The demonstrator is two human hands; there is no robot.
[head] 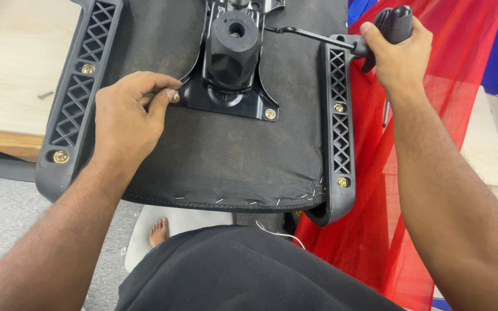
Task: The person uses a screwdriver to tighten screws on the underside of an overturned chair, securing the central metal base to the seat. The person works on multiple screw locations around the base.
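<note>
Upturned black fabric-covered chair seat (226, 155): brass bolts sit in both armrest brackets and the black metal mechanism plate (226, 95), whose near-left bolt (175, 97) the left hand (125, 124) pinches between fingertips, right hand (400, 55) clenched around the black lever handle (396, 24).

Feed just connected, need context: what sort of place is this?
Probably a furniture assembly workshop: an upturned chair seat with its metal mechanism plate lies across a wooden bench, and red fabric is draped beside it.

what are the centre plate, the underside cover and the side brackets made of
Centre plate: likely pressed steel, glossy black paint with sharp highlights. Underside cover: thin matte non-woven fabric, stapled along the edge. Side brackets: probably moulded plastic, dull black with lattice ribbing.
</note>
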